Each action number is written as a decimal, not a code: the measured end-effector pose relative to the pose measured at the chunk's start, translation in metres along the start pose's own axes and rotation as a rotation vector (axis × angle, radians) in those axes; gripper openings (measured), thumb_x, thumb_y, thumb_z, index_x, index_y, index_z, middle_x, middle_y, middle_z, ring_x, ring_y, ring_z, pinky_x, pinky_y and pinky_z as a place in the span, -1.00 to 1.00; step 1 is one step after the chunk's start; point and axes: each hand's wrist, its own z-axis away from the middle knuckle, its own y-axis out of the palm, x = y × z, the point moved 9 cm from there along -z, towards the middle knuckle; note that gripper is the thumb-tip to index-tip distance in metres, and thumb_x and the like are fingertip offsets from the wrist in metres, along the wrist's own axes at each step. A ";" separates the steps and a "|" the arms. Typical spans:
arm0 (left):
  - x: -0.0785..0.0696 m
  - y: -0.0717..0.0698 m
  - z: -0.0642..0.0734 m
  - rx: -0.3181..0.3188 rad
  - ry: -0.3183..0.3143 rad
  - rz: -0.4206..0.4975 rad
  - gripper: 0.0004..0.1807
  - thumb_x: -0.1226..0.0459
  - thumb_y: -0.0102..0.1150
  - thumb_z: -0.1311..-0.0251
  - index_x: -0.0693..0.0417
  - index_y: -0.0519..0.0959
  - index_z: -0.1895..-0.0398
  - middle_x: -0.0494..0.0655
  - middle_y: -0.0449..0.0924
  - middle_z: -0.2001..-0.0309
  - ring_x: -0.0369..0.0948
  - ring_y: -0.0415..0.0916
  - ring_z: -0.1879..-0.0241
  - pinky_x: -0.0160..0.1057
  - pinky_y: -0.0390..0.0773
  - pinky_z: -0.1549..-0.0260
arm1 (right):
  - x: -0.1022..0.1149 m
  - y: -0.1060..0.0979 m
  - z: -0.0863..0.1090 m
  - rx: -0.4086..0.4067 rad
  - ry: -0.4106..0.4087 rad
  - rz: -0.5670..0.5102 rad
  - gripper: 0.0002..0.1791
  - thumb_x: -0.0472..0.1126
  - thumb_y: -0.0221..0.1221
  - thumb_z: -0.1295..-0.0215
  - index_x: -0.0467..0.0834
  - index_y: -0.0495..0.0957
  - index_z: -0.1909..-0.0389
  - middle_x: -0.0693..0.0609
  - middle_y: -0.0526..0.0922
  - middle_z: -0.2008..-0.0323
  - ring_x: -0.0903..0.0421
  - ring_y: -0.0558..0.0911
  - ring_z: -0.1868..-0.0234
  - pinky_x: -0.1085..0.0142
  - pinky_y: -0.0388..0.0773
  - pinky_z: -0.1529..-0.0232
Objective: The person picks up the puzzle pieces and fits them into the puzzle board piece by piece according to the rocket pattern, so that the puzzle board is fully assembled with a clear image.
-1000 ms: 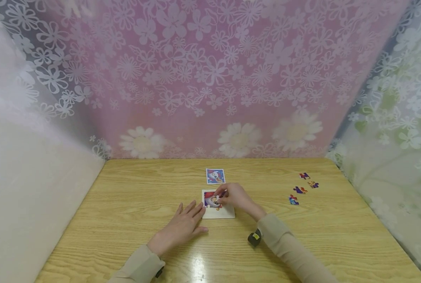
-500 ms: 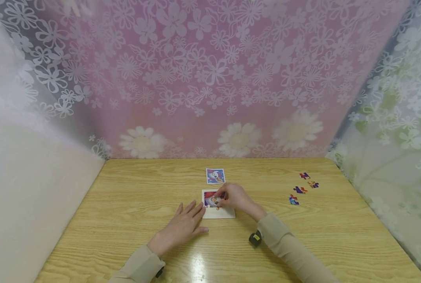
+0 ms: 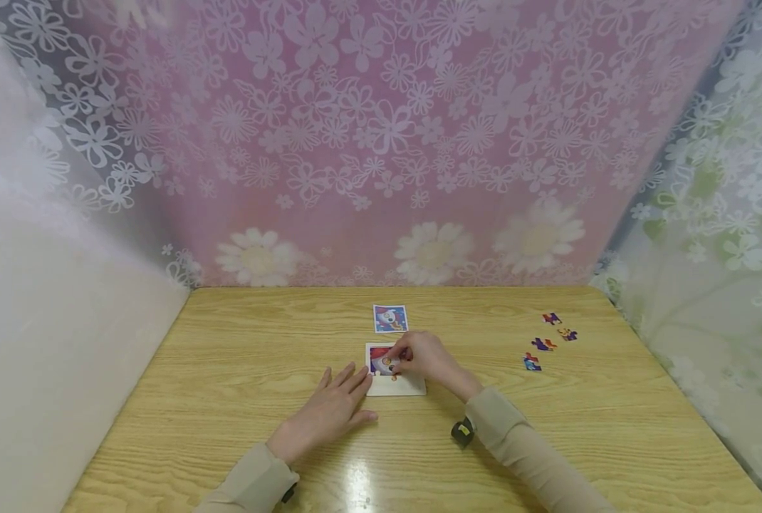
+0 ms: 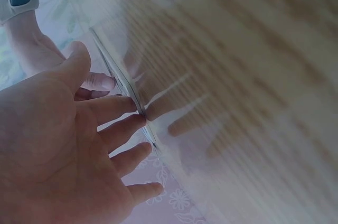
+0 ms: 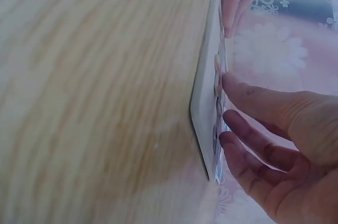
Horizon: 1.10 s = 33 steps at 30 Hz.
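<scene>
A white puzzle board (image 3: 397, 387) lies on the wooden table, its upper part covered by joined puzzle pieces (image 3: 378, 360) with a red, purple and white picture. My left hand (image 3: 326, 412) lies flat with straight fingers, the fingertips on the board's left edge. Over the board's right side, my right hand (image 3: 429, 356) has thumb and curled fingers down around a puzzle piece, which they mostly hide. Seen edge-on in the right wrist view, the board (image 5: 203, 86) has the thumb and fingertips (image 5: 228, 118) touching the pieces on its face.
Behind the board lies a small picture card (image 3: 390, 319) with a similar picture. Several loose puzzle pieces (image 3: 543, 344) are scattered at the table's right. A floral-patterned curtain (image 3: 381, 178) stands along the table's back edge.
The right hand's fingers have shifted very slightly over the same piece on the board. The left hand, the card and the loose pieces stay where they were.
</scene>
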 end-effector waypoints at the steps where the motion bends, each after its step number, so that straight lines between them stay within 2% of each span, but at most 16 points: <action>1: 0.000 0.000 0.000 -0.004 0.002 -0.002 -0.26 -0.10 0.00 -0.48 0.23 0.29 -0.50 0.15 0.19 -0.53 0.18 0.06 -0.53 0.39 0.06 -0.40 | -0.001 0.000 0.000 -0.004 0.017 0.000 -0.83 -0.23 0.53 -0.06 -0.06 0.81 0.29 0.11 0.71 0.32 0.24 0.52 0.45 0.43 0.43 0.46; 8: 0.001 0.000 0.000 -0.018 0.010 -0.009 -0.25 -0.10 0.00 -0.47 0.24 0.30 -0.49 0.16 0.19 -0.53 0.18 0.07 -0.53 0.39 0.05 -0.40 | -0.003 0.000 -0.005 0.008 0.053 0.005 -0.86 -0.22 0.53 -0.07 -0.08 0.80 0.33 0.11 0.74 0.36 0.21 0.60 0.42 0.39 0.50 0.41; 17: 0.000 0.000 0.000 -0.010 0.005 -0.008 -0.25 -0.10 0.00 -0.48 0.24 0.28 -0.50 0.16 0.18 -0.53 0.18 0.06 -0.53 0.38 0.03 -0.41 | -0.009 0.004 -0.010 0.038 0.080 -0.015 -0.94 -0.19 0.47 -0.17 -0.04 0.79 0.36 0.16 0.75 0.37 0.27 0.55 0.42 0.38 0.49 0.37; 21: 0.000 -0.001 -0.001 -0.011 0.004 -0.015 -0.25 -0.10 0.00 -0.48 0.25 0.29 -0.50 0.17 0.18 -0.53 0.18 0.07 -0.53 0.38 0.04 -0.41 | -0.012 0.006 -0.013 0.065 0.098 -0.042 -0.93 -0.21 0.47 -0.17 -0.03 0.75 0.38 0.17 0.70 0.42 0.27 0.54 0.41 0.36 0.50 0.33; 27: -0.001 0.000 0.000 -0.007 0.005 -0.022 -0.25 -0.10 0.00 -0.47 0.24 0.29 -0.50 0.16 0.19 -0.53 0.18 0.07 -0.53 0.38 0.05 -0.41 | -0.015 0.012 -0.018 0.117 0.155 -0.065 -0.85 -0.09 0.46 -0.20 -0.01 0.67 0.40 0.18 0.56 0.50 0.25 0.45 0.47 0.39 0.38 0.40; 33: -0.001 0.001 0.000 -0.004 0.005 -0.017 -0.25 -0.10 0.00 -0.48 0.24 0.28 -0.50 0.16 0.19 -0.53 0.18 0.07 -0.53 0.39 0.05 -0.40 | -0.013 0.012 -0.017 0.124 0.164 -0.092 -0.85 -0.12 0.45 -0.21 -0.04 0.65 0.37 0.14 0.54 0.52 0.21 0.43 0.49 0.38 0.35 0.43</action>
